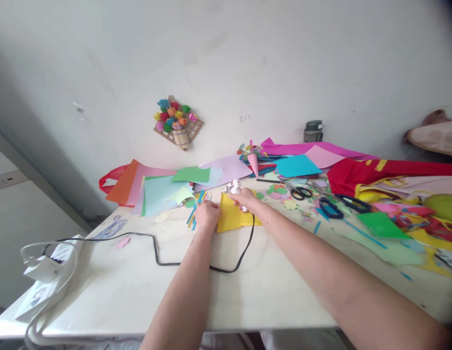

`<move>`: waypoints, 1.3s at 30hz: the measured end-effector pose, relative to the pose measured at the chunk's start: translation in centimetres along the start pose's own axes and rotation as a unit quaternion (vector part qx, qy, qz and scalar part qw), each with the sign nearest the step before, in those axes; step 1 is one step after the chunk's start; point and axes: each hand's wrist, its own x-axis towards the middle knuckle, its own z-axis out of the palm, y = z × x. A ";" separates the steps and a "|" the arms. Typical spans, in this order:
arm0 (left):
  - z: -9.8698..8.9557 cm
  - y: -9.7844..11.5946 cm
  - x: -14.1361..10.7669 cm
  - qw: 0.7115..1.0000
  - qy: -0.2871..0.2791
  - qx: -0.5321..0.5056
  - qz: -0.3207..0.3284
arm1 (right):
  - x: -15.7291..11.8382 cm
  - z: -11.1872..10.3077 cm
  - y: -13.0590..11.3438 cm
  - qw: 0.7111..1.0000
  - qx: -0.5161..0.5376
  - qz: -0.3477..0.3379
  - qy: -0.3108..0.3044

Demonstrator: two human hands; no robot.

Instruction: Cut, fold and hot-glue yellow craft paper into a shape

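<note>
My right hand (245, 198) is wrapped round a white corded tool (235, 186), held above yellow paper (229, 215). From the tool's lower end a black cord (252, 238) loops down over the table. My left hand (207, 214) rests at the left edge of the yellow paper, its fingers bent and pressed together; whether anything is between them is hidden. Thin blue and yellow strips (194, 213) lie beside and partly under the left hand.
Coloured paper sheets (156, 194) lie at the back left. A white power strip (47, 287) with cables sits on the left. Scissors (331, 207), paper scraps (279, 192) and red cloth (342, 177) cover the right. A bottle (313, 131) stands by the wall.
</note>
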 end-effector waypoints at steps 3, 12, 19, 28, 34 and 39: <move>0.1 0.0 0.2 1.000 -0.015 0.006 -0.015 | 0.2 0.0 0.0 1.000 -0.002 0.003 0.004; -0.4 0.0 -0.1 0.999 -0.017 0.008 -0.034 | -0.2 -0.5 -0.1 1.000 0.003 0.018 0.024; -0.3 -0.1 0.0 0.999 -0.002 0.000 -0.042 | -1.4 -1.2 -1.0 0.999 -0.021 0.044 0.004; -0.2 -0.1 0.2 0.998 -0.001 -0.008 -0.055 | -1.7 -1.2 -1.2 0.999 -0.021 0.042 -0.019; -0.2 -0.1 0.2 0.999 -0.001 -0.009 -0.038 | -1.6 -1.2 -1.0 0.998 -0.019 0.047 -0.037; 0.2 -0.5 0.3 1.000 0.002 -0.010 -0.025 | -1.9 -1.4 -1.2 0.997 -0.023 0.051 -0.058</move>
